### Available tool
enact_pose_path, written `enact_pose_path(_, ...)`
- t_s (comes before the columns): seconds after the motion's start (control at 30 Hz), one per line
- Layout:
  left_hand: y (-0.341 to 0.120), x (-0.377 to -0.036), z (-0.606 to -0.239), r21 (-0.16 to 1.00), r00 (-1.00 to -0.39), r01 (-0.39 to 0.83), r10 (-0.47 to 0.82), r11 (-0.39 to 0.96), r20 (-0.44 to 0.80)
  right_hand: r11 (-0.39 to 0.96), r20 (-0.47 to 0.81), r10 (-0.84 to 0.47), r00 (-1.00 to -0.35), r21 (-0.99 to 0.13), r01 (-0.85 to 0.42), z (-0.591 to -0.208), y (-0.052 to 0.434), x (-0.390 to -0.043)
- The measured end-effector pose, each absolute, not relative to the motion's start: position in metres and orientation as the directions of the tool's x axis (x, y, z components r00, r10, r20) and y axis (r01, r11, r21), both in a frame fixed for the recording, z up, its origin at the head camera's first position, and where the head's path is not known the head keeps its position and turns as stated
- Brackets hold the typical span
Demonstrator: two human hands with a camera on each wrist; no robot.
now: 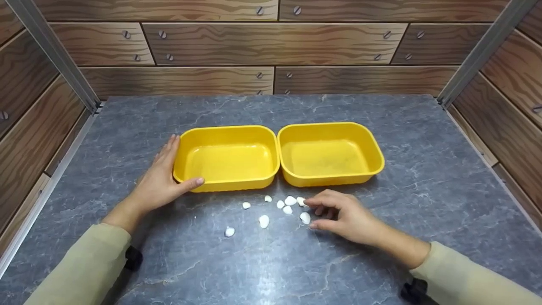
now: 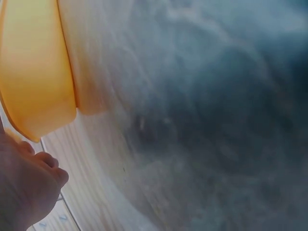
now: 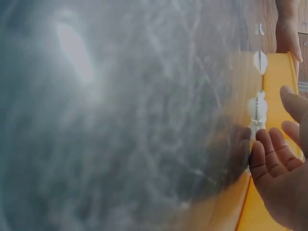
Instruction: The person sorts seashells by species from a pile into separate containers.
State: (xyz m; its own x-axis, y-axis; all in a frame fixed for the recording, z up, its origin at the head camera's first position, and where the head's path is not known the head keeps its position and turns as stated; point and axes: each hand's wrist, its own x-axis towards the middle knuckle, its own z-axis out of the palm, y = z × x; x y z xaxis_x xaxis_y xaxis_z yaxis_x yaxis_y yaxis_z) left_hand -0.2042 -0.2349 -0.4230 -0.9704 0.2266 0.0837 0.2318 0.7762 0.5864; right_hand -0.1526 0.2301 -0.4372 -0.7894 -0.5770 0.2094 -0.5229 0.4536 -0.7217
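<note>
Two yellow plastic tubs stand side by side in the head view, a left tub point(image 1: 224, 163) and a right tub point(image 1: 330, 156), their rims meeting. My left hand point(image 1: 163, 182) rests against the left tub's outer corner, fingers straight along its side and thumb at the front rim. In front of the tubs lie several small white shells point(image 1: 290, 201), most of them clustered near the right hand. My right hand point(image 1: 345, 214) hovers at the cluster's right side, thumb and index finger apart. Its index fingertip is right at one shell point(image 1: 301, 201); another shell point(image 1: 305, 218) lies by the thumb.
A grey marbled tabletop point(image 1: 271, 262) carries everything. Looser shells lie to the left, including one near the front point(image 1: 229, 231). Wood-patterned panels point(image 1: 271, 44) close off the back and sides, with metal posts point(image 1: 63, 59) in the corners.
</note>
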Motion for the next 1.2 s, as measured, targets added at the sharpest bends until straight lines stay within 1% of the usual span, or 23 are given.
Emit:
enact_pose_path(0.13, -0.234, -0.205, -0.426, 0.583, -0.969, 0.238, 0.234, 0.777, 0.085, 0.477, 0.191, -0.577, -0.794, -0.710, -0.518, -0.441, 0.230, -0.154)
enact_pose_path(0.57, -0.237, -0.205, -0.430, 0.559, -0.974, 0.216, 0.216, 0.800, 0.066, 0.472, 0.222, -0.613, -0.758, -0.666, -0.577, -0.448, 0.225, -0.157)
enact_pose_path(0.87, -0.235, -0.205, -0.428, 0.543, -0.971, 0.232, 0.227, 0.807, 0.077, 0.520, 0.223, -0.634, -0.741, -0.586, -0.622, -0.448, 0.225, -0.156)
enact_pose_path(1.2, -0.234, -0.206, -0.426, 0.527, -0.969, 0.241, 0.234, 0.815, 0.081, 0.540, 0.197, -0.619, -0.760, -0.595, -0.595, -0.448, 0.225, -0.155)
